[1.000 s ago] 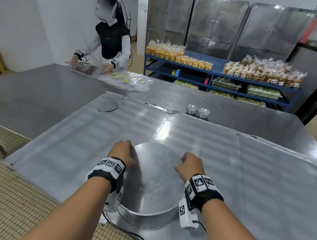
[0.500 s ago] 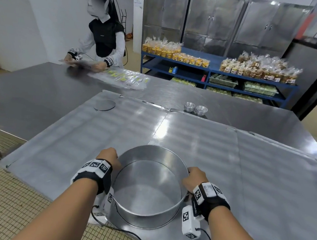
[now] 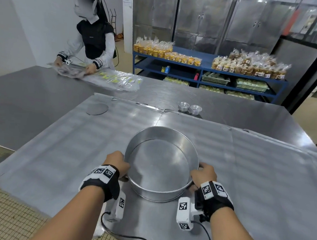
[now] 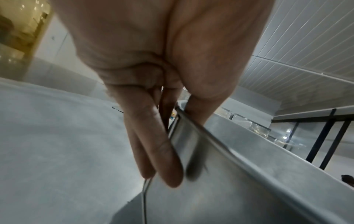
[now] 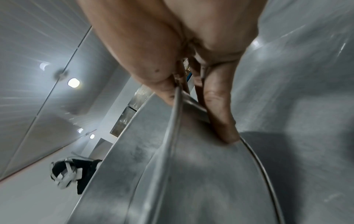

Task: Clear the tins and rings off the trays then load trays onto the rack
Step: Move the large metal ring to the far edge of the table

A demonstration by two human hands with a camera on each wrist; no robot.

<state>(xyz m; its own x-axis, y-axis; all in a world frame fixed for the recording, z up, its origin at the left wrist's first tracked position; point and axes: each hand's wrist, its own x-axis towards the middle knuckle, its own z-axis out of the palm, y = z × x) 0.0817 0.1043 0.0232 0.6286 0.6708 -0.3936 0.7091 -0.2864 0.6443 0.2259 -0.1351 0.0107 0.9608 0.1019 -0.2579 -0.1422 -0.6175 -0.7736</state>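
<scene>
On the near tray [image 3: 61,150], at its front edge: round tin [image 3: 160,161], open side up, tilted toward the camera, gripped at both sides. Left hand [image 3: 118,163] pinching the left rim, thumb inside, fingers [image 4: 162,159] down the outer wall. Right hand [image 3: 203,173] pinching the right rim likewise, fingers [image 5: 220,115] outside. Farther back: flat disc [image 3: 97,108] on the tray, 2 stacks of small tins [image 3: 189,108] beyond its far edge.
</scene>
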